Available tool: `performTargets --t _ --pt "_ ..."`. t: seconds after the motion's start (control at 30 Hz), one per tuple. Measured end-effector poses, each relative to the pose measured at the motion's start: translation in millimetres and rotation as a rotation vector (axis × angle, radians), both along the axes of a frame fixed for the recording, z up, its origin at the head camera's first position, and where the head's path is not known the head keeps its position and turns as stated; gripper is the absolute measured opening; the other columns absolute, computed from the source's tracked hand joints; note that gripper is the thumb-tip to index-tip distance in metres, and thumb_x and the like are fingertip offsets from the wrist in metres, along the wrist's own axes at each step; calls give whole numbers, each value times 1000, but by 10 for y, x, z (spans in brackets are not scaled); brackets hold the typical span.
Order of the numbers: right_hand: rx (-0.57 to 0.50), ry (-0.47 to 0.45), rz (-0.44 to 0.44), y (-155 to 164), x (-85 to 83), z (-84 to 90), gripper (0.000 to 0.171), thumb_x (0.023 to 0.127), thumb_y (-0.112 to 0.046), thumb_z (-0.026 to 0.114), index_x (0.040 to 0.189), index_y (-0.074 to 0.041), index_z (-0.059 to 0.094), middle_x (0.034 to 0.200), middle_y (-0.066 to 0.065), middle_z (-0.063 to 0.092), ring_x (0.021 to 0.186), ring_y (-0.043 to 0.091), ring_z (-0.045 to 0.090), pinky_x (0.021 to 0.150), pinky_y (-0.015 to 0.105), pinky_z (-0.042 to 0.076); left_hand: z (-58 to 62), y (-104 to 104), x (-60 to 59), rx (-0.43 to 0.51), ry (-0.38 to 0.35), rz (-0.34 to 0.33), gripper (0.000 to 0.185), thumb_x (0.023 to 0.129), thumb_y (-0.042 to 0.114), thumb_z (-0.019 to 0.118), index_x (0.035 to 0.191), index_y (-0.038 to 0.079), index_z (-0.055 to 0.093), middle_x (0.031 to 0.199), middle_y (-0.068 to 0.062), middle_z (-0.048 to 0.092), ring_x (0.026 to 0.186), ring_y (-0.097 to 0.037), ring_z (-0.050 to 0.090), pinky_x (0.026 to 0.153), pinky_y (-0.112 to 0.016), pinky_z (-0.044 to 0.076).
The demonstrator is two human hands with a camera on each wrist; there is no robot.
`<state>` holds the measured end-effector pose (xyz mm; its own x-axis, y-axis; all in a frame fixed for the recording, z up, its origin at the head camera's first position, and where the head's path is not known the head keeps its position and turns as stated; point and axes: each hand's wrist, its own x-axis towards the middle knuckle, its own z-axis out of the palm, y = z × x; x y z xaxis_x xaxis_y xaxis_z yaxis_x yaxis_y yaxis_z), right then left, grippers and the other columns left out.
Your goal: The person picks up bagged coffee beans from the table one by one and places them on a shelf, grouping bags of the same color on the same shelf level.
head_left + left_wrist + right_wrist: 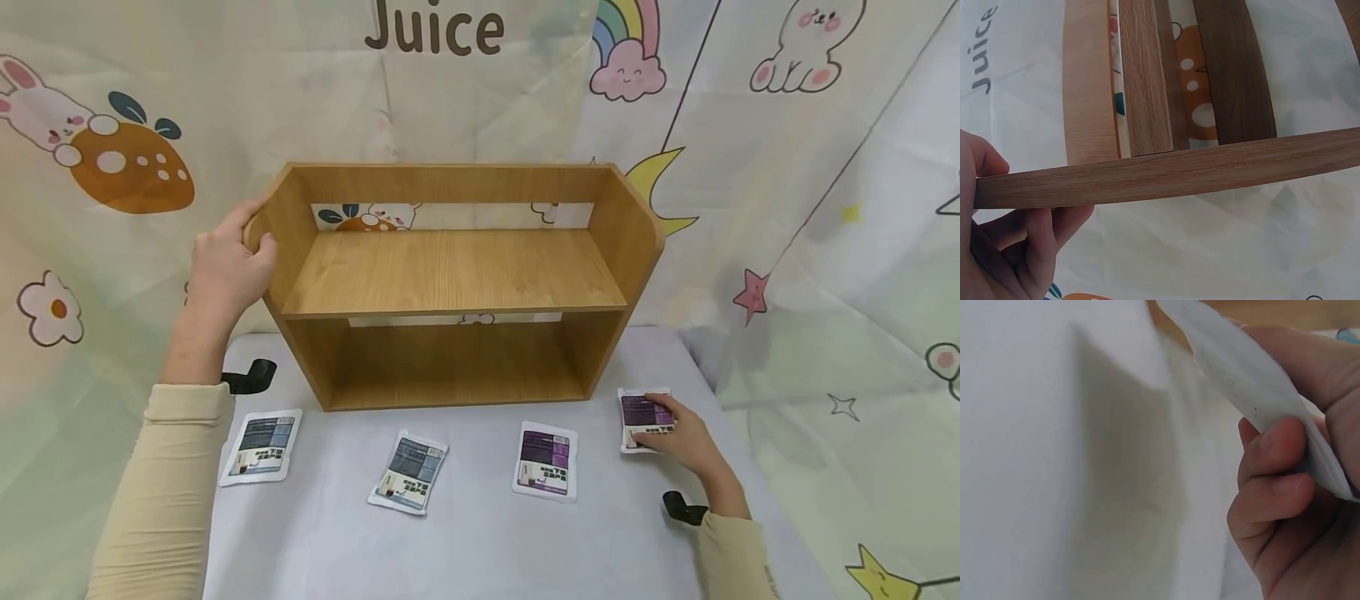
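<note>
A wooden two-tier shelf (457, 275) stands at the back of the white table (480, 533). My left hand (225, 258) grips its left side panel (1166, 175), thumb on one face and fingers curled under the other. My right hand (678, 437) pinches a purple-labelled white sachet (643, 417) at the table's right; its edge (1260, 387) is lifted between thumb and fingers. A second purple sachet (545, 459) and two blue-grey sachets (408, 472) (262, 446) lie flat in a row in front of the shelf.
A printed cartoon curtain (825, 208) hangs behind and to both sides of the table. Black clamps (251, 377) (682, 508) sit at the table's left and right edges. Both shelf tiers hold nothing.
</note>
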<state>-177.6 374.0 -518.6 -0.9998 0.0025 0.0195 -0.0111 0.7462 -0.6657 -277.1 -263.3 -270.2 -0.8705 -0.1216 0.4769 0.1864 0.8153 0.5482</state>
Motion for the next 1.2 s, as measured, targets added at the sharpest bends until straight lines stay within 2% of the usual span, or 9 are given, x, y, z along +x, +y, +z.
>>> performTargets --t 0.27,0.47,0.63,0.8,1.0,1.2 --pt "-23 -2 15 -325 54 288 86 73 -35 85 144 -9 44 139 30 42 115 44 47 89 57 42 -10 -5 50 -9 -16 21 54 96 29 41 150 33 39 125 -23 60 92 -42 66 64 -52 55" --pt "31 55 28 -481 152 652 86 73 -36 86 144 -13 44 137 28 45 109 42 50 84 54 46 -47 31 21 -2 12 -4 53 97 27 42 149 31 40 126 -22 60 92 -42 66 67 -54 55" --pt "43 114 50 -590 222 958 86 72 -37 86 144 -15 45 135 27 47 103 38 53 79 47 47 -81 47 13 15 -2 -4 54 97 28 42 150 32 38 126 -22 60 94 -42 66 67 -52 55" --pt "9 158 90 -723 224 1168 85 72 -37 86 144 -17 46 130 25 51 98 36 54 74 41 48 -81 24 35 14 2 16 54 97 29 41 150 34 38 123 -24 61 90 -41 67 63 -52 55" --pt "-18 177 113 -913 234 1383 85 72 -36 86 145 -20 45 129 22 51 102 36 53 76 42 51 -71 20 37 3 26 5 52 97 27 42 149 30 40 123 -24 61 92 -41 67 62 -51 56" --pt "-16 242 147 -1085 161 1577 83 72 -34 87 144 -21 47 126 20 54 97 33 55 72 37 51 -51 17 27 -4 41 11 52 97 28 42 149 31 40 124 -23 61 91 -40 67 49 -34 52"
